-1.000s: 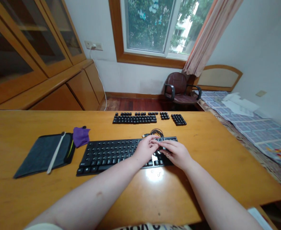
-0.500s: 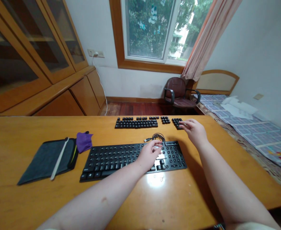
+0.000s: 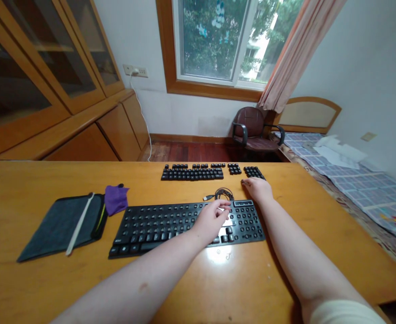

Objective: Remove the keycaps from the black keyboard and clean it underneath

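A black keyboard lies on the desk with bare key switches over much of it; keycaps sit along its front rows. My left hand rests over its right-centre part, fingers loosely bent and apart, holding nothing I can see. Beyond the keyboard's top right corner, my right hand is closed in a pinch. Something small and dark shows at its fingertips, too small to name. Just behind that hand lies a block of loose number-pad keycaps. More loose black keycaps stand in rows to the left, with a small group between.
A coiled USB cable lies behind the keyboard. To the left are a dark grey pouch, a pale stick-like tool across it and a purple cloth. The desk's far edge runs close behind the keycaps; a chair stands beyond.
My right hand has moved left and nearer, from over the number-pad keycaps toward the keyboard's top right corner. My left hand stays over the keyboard. The view has shifted slightly.
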`<state>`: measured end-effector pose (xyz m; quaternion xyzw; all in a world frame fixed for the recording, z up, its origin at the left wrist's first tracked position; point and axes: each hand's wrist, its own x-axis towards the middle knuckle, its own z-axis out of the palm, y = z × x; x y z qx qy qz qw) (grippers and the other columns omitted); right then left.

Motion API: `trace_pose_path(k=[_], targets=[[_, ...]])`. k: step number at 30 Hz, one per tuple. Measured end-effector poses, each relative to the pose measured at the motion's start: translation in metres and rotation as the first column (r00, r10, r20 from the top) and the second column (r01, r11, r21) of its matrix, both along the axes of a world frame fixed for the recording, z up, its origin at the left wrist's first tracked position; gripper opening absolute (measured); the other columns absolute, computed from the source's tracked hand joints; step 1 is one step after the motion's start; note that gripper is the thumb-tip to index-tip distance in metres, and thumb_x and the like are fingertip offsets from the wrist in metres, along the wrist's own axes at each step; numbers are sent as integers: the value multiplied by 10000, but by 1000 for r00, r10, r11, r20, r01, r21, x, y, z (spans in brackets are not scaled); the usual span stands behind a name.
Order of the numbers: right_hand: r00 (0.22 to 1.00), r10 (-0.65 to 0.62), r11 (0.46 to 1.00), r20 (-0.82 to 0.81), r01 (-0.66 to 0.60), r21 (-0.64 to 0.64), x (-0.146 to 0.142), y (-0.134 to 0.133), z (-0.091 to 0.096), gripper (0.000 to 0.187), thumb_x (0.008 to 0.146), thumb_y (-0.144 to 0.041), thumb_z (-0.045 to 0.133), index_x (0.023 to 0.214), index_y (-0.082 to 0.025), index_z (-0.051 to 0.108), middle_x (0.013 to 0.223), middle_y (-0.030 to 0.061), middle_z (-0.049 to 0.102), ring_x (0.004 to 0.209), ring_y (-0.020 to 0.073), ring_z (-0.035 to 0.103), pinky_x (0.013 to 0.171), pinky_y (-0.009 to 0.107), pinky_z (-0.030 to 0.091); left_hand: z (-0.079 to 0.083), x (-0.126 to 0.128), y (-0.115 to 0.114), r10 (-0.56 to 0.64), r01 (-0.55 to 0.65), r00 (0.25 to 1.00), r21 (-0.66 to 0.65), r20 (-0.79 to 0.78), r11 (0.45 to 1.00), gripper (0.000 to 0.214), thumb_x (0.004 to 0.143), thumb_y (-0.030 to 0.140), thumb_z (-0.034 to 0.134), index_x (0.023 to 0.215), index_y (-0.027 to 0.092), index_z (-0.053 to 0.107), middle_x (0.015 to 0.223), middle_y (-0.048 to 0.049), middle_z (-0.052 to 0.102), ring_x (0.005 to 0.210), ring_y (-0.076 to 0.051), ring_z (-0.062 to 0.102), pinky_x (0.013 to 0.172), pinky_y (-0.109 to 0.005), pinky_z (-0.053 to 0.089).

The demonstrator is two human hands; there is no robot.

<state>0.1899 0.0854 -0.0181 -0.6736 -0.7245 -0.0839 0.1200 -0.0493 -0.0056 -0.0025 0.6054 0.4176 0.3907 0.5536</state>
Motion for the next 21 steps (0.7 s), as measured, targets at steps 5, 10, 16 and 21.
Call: trace_pose_path(k=[5, 10, 16, 21], targets=[[1000, -4, 1000, -8, 4, -2, 0, 0, -1, 247, 860, -354, 508, 897, -259, 733, 1003, 13, 701, 884, 161, 626, 705, 216, 441, 2, 0, -1, 2, -2, 1000, -3, -11, 1000, 250, 788, 148, 525, 1025, 150, 605, 932, -65, 659, 699, -124, 631, 687, -255, 501], [1000, -14, 1000, -11, 14, -8, 2, -2, 3, 248, 862, -352, 500, 916, -271, 729, 1016, 9, 693, 876, 161, 624, 685, 220, 440, 5, 0, -1, 17, -17, 1000, -22, 0, 1000, 236, 776, 134, 533, 997, 148, 615, 912, -64, 664, 689, -125, 632, 673, -252, 505], [1000, -14, 1000, -10, 14, -6, -1, -4, 3, 220, 844, -332, 524, 916, -270, 722, 995, 10, 689, 845, 163, 625, 667, 226, 438, 3, 0, 0, 21, -21, 1000, -11, -7, 1000, 239, 773, 131, 532, 996, 148, 617, 918, -71, 670, 687, -129, 632, 678, -264, 507], [989, 35, 993, -143, -19, 114, 0, -12, 26, 296, 863, -373, 481, 932, -202, 712, 976, 65, 674, 854, 193, 617, 736, 276, 462, 3, -1, 0, 12, -12, 1000, 1, -5, 1000, 264, 761, 97, 513, 999, 149, 614, 923, -62, 670, 683, -119, 633, 674, -254, 509]])
